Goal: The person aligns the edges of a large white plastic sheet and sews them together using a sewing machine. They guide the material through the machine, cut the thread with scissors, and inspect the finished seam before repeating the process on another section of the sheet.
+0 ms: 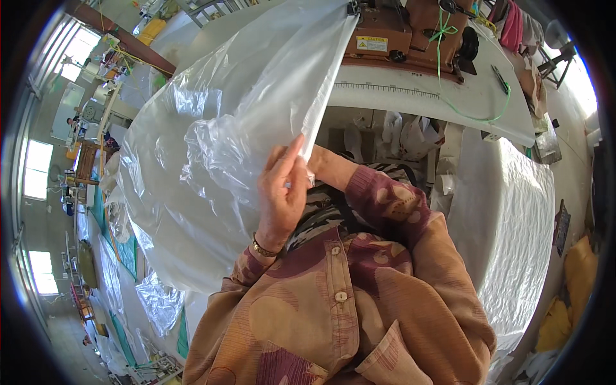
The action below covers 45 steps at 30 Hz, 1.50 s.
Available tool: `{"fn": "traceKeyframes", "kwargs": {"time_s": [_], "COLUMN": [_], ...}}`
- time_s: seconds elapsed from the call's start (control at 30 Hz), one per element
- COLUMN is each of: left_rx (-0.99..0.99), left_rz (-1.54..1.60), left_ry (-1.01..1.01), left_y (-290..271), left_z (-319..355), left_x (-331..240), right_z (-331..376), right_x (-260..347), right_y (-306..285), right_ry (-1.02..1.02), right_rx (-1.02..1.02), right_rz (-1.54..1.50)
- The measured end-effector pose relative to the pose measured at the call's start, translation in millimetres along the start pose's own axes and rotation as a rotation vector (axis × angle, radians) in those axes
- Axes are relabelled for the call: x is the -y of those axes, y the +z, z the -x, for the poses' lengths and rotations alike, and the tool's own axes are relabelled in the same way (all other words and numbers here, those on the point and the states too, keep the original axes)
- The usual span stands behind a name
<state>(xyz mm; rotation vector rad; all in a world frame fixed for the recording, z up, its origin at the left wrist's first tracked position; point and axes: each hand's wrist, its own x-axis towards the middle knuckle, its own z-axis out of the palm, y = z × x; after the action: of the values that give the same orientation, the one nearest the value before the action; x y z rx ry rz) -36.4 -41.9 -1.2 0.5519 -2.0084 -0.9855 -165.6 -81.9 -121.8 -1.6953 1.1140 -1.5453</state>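
A large translucent plastic sheet spreads across the left and middle, wrinkled and shiny. Its right edge is folded into a narrow straight strip that runs up to the brown sewing machine, where its far end lies under the machine's front. Near the lower end of this strip, my left hand is closed on the folded edge, index finger laid along it. My right hand reaches in from the right at the same spot. The sheet and the left hand hide most of its fingers, so its grip does not show.
The pale machine table carries a printed ruler strip. Green string hangs from the machine and trails over the table beside small dark snips. At the right lies a silvery plastic stack. Yellow cloth lies beyond.
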Motion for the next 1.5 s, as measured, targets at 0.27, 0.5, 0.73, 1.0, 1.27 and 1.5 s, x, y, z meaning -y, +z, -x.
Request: {"fn": "traceKeyframes", "kwargs": {"time_s": [0.27,0.5,0.73,1.0,1.27,1.5], "left_rx": [0.083,0.298,0.297,0.195,0.097,0.012], "left_rz": [-0.333,-0.229,-0.265,-0.368,-0.461,-0.538], "left_ry": [0.117,0.165,0.187,0.284,0.398,0.366], "left_y": [33.7,62.8,75.4,90.6,105.1,124.9], "left_z": [3.7,-7.0,-32.1,-107.2,-182.0,-235.8], "left_x": [33.2,48.0,66.0,71.5,72.5,69.0], "right_z": [-11.4,-51.4,-41.0,-42.4,-41.6,-43.6], "right_x": [28.9,31.6,25.2,24.0,33.4,27.8], "right_y": [-74.0,-174.7,-168.7,-173.3,-172.0,-171.5], "right_ry": [0.160,0.200,0.169,0.185,0.208,0.216], "right_rx": [-0.844,-0.687,-0.672,-0.665,-0.740,-0.766], "right_rz": [-0.242,0.337,0.468,0.299,0.104,0.208]}}
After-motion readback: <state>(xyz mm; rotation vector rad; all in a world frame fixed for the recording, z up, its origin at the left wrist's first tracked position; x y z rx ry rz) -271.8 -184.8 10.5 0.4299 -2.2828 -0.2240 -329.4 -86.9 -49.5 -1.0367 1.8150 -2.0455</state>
